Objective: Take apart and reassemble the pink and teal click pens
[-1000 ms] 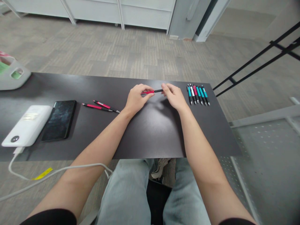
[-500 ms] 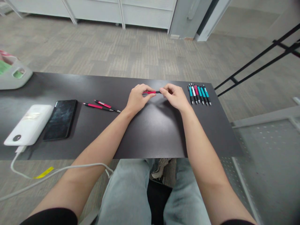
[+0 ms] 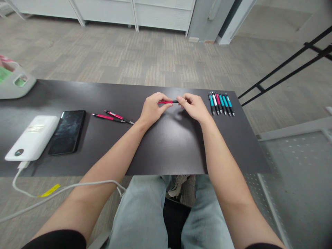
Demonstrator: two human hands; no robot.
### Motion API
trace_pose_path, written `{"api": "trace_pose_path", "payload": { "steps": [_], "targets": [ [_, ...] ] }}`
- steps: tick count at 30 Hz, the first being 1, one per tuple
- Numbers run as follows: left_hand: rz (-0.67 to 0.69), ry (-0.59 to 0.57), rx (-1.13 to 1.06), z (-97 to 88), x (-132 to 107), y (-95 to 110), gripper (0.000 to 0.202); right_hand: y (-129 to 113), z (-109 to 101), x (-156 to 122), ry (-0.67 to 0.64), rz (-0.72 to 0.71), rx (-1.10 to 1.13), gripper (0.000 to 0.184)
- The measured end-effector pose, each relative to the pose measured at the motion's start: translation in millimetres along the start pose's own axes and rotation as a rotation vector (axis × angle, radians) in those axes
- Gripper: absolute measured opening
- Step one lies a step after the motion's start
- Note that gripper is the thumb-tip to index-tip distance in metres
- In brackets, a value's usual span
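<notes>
Centrally, a slim red-and-black plastic pen point(image 3: 168, 102) is held level just above the far middle of the dark matte surface point(image 3: 166, 148). It is pinched at its red end by the left hand point(image 3: 151, 110) and at its black end by the right hand point(image 3: 194, 108). The grip of each hand is closed on the pen with thumb and fingertips.

A slip is judged the main risk. Only a short length is held on each side, so a dropped pen, or any part worked loose, could be rolled toward the far edge, which lies close behind the hands.

Just beside the right hand, a neat row of teal, white and red click pens point(image 3: 221, 103) is laid near the right edge. It could be scattered by an outward sweep of that wrist. Two loose red pens point(image 3: 112, 117) are laid well apart from the left hand.

Ample bare room is left between the forearms and toward the near edge. Further left, a black smartphone point(image 3: 66, 131) and a white power bank point(image 3: 32, 137) are set side by side. The white cable point(image 3: 64, 188) hung below the near edge could be snagged by the left forearm.
</notes>
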State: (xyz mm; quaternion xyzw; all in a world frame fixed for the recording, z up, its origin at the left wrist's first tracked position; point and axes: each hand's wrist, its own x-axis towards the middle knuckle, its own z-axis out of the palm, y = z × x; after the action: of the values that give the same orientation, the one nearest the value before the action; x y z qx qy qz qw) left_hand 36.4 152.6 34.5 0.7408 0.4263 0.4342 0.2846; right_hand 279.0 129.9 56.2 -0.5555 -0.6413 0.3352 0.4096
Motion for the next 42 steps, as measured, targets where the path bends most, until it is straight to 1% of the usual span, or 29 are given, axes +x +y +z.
{"api": "trace_pose_path", "payload": {
  "steps": [4, 8, 11, 15, 18, 21, 22, 24, 27, 30, 35, 38, 42],
  "targets": [
    [0.008, 0.009, 0.001, 1.1, 0, -2, 0.024, -2, -1, 0, 0.001, -0.009, 0.02, 0.066],
    [0.032, 0.006, 0.013, 2.7, 0, -7, 0.023, 2, -2, 1, -0.049, -0.018, -0.082, 0.072],
    [0.052, 0.014, 0.012, 3.4, 0, -12, 0.022, 5, -3, 2, -0.073, -0.052, -0.098, 0.072],
    [0.057, 0.011, 0.013, 3.3, 0, -15, 0.019, 2, -6, 2, -0.098, -0.094, -0.149, 0.077],
    [0.05, 0.006, 0.027, 3.6, -1, -15, 0.014, -3, -6, 1, -0.092, -0.109, -0.178, 0.079],
    [0.036, 0.005, 0.029, 4.5, -1, -13, 0.008, -3, -6, 1, -0.061, -0.121, -0.162, 0.077],
    [0.028, 0.001, 0.04, 4.6, -1, -13, 0.008, -2, -6, 1, -0.047, -0.128, -0.155, 0.076],
    [0.016, -0.021, 0.083, 4.1, -1, -12, 0.016, 0, -6, 1, -0.022, -0.146, -0.148, 0.074],
    [0.018, -0.081, 0.157, 1.7, 1, -12, 0.026, 0, -6, 1, -0.015, -0.163, -0.159, 0.072],
    [0.029, -0.112, 0.184, -1.0, 2, -12, 0.024, -1, -7, 1, -0.03, -0.15, -0.175, 0.068],
    [0.046, -0.073, 0.207, -2.2, 0, -9, 0.016, 0, -6, 1, -0.043, -0.118, -0.16, 0.064],
    [0.066, -0.05, 0.196, -1.7, -2, -7, 0.015, -1, -5, 1, -0.04, -0.098, -0.144, 0.066],
    [0.073, -0.041, 0.159, 0.3, -2, -4, 0.014, -9, 0, -1, -0.017, -0.066, -0.102, 0.071]
  ]
}}
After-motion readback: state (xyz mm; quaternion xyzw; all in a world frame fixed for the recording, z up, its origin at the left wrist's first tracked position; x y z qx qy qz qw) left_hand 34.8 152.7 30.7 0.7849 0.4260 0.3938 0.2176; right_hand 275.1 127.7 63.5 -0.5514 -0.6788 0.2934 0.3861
